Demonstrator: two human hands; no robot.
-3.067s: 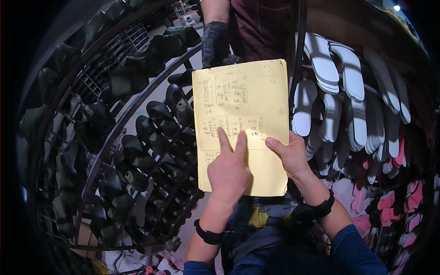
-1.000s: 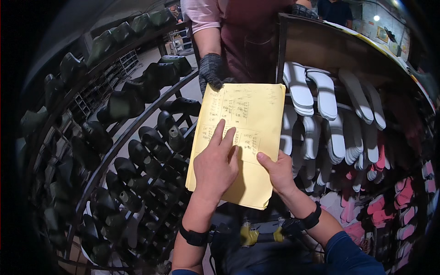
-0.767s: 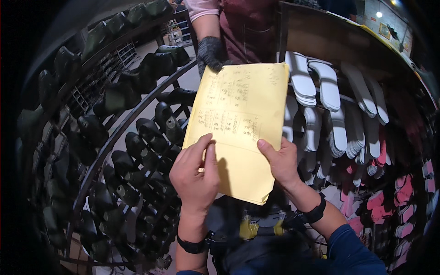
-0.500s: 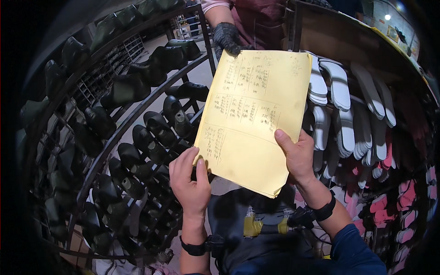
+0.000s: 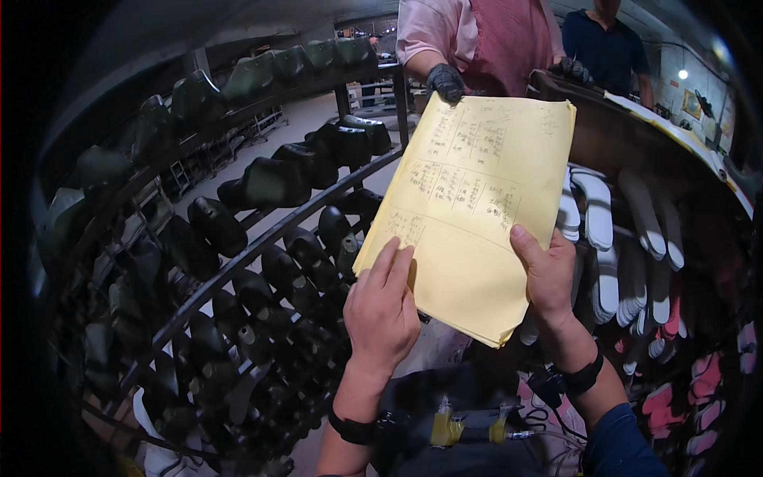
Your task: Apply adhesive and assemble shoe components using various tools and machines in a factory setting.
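Observation:
A stack of yellow paper sheets [image 5: 477,274] covered in handwriting in its upper part is held up in front of me. My right hand [image 5: 550,274] grips its right edge, thumb on top and fingers behind. With its fingers stretched out, my left hand [image 5: 383,314] rests on the lower left of the top sheet, beside a column of writing. A co-worker's dark-gloved hand [image 5: 447,82] is at the far upper left corner of the stack.
On the left a metal rack [image 5: 238,266] carries many dark shoe lasts [image 5: 274,183]. White insole-shaped pieces [image 5: 594,208] hang in bundles at the right, with pink ones [image 5: 661,407] below. A person in an apron [image 5: 505,48] stands opposite; another in dark clothing [image 5: 606,48] stands behind.
My left hand has shifted from the lower left edge onto the sheet's written part. The view has tilted up, showing more of the people opposite. My right hand keeps its grip.

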